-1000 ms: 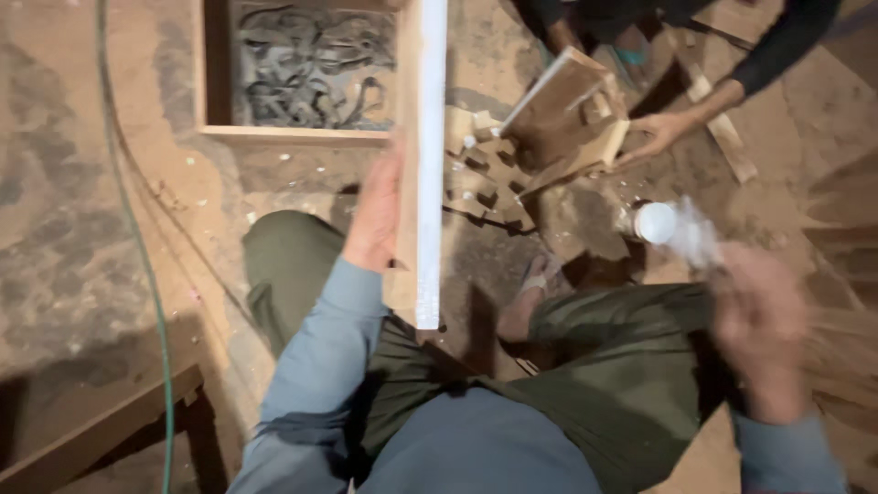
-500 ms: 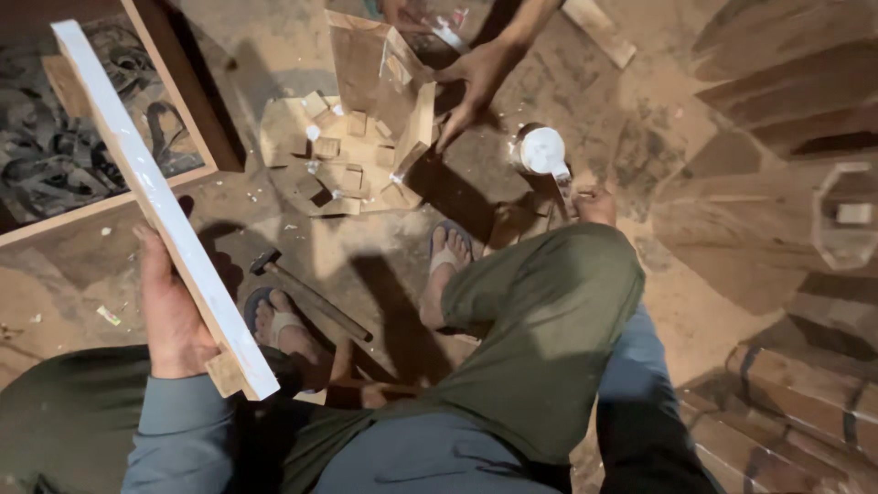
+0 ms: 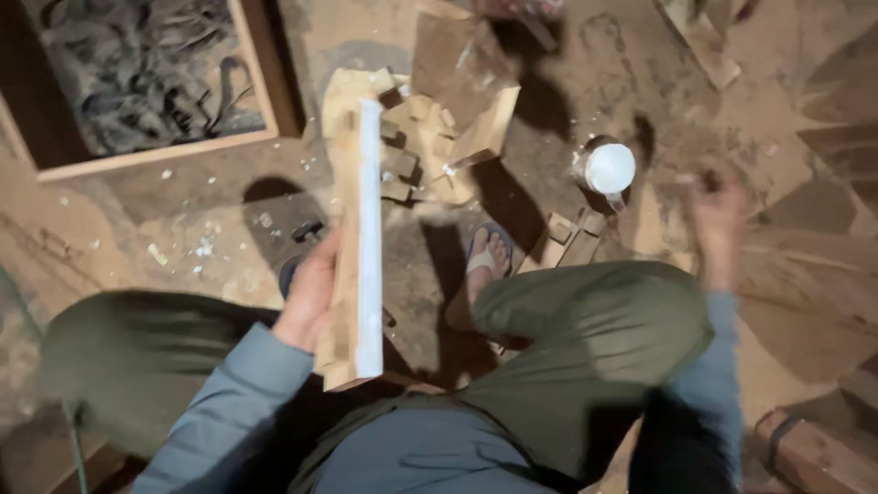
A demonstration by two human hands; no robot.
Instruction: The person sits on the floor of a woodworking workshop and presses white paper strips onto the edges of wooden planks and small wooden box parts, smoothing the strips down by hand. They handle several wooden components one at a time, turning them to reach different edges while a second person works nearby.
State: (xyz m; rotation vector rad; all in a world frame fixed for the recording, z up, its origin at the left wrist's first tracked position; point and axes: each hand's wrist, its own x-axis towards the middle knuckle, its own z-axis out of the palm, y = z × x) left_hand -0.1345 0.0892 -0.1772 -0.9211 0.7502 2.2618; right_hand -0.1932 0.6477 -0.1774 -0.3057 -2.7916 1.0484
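1. Wooden plank (image 3: 355, 256), pale, with one whitish face turned right: the left hand (image 3: 311, 295) clasps it near the lower end, fingers wrapped round its left side, above the left knee.
2. Long axis: runs from the person's lap away toward the block heap, almost straight up the view; far end points at the heap, near end at the lap.
3. Risk, judged: with the grip so low, the long free end could tip or swing and strike the sandalled foot (image 3: 483, 265).
4. Right hand (image 3: 718, 215): blurred, raised over the right knee; whether it holds anything, I cannot tell.
5. White-lidded pot (image 3: 608, 168): near that hand; a swing could knock it.
6. Heap of wood blocks (image 3: 430, 137): beyond the plank's tip, could be scattered.
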